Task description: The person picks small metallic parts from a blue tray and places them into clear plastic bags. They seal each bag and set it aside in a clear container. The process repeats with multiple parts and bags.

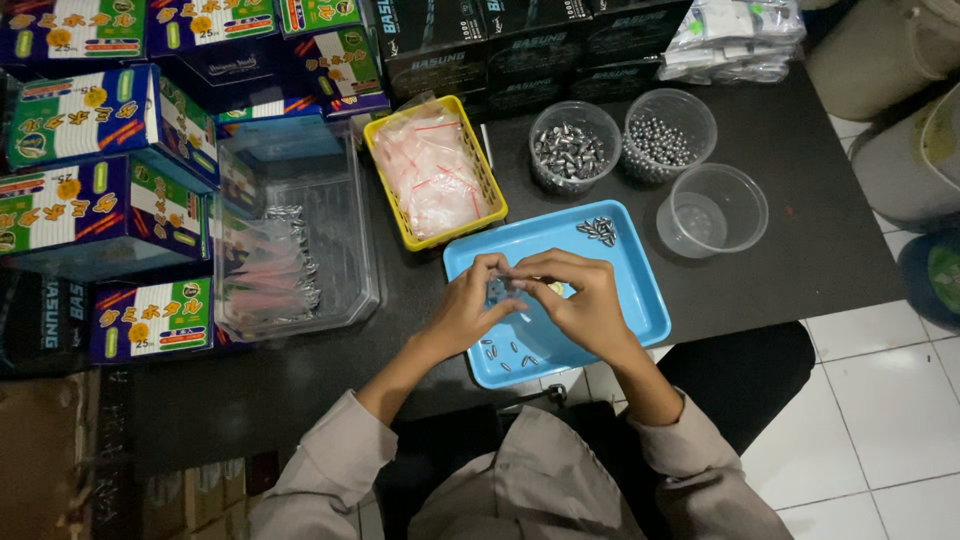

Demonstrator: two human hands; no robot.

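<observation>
Dark table w/ blue tray [640, 300]: both hands [530, 300] pinching small bag [500, 290] over it.

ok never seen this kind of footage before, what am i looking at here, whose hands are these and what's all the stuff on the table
There is no machine here. A person wears a camera on the head, so the one picture looks straight down at their own two bare hands and lap.

The left hand and right hand meet over a blue tray on a dark table. Together they pinch a small clear bag; what is inside it is too small to tell.

Small grey metal weights lie at the tray's far corner, and more near its close edge. Behind the tray stand three clear round tubs: one with pointed weights, one with round balls, one empty. A yellow basket holds clear bags. On the left sit a clear bin and stacked colourful boxes.
</observation>
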